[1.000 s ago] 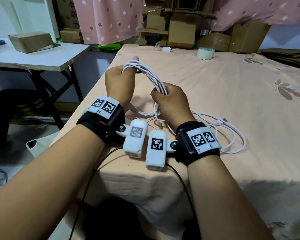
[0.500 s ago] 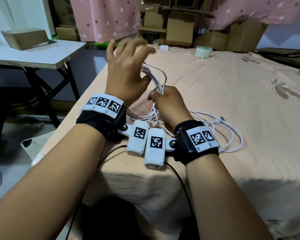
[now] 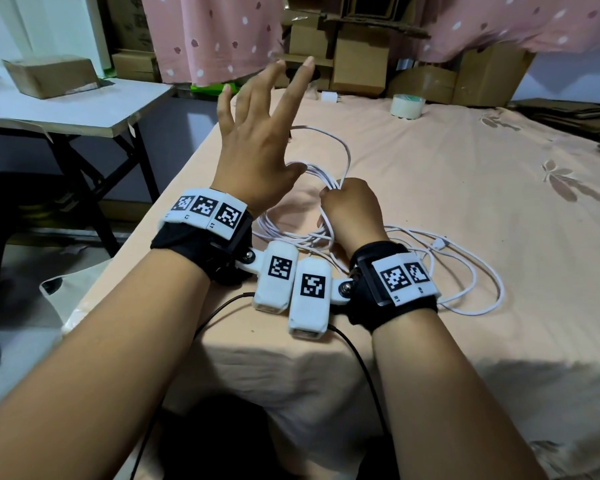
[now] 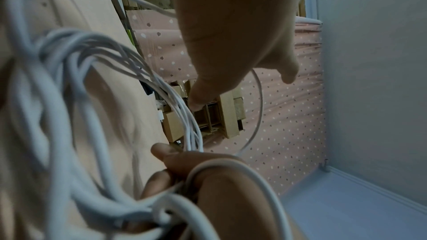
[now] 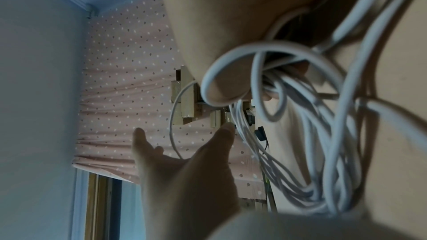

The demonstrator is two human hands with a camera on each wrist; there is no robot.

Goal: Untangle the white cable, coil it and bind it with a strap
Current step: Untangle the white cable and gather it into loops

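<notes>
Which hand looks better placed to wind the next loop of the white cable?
Probably the left hand: it is free, fingers spread beside the coil. The right hand already pinches the white cable bundle together.

A bed or table under a peach cloth with a faint leaf print [image 3: 465,209] carries everything. Loose loops of the white cable [image 3: 471,289] lie on it near the front edge, with one plug end [image 3: 440,243] resting among them. At the far edge sit a roll of tape [image 3: 406,106] and a small white charger block [image 3: 329,97].
</notes>
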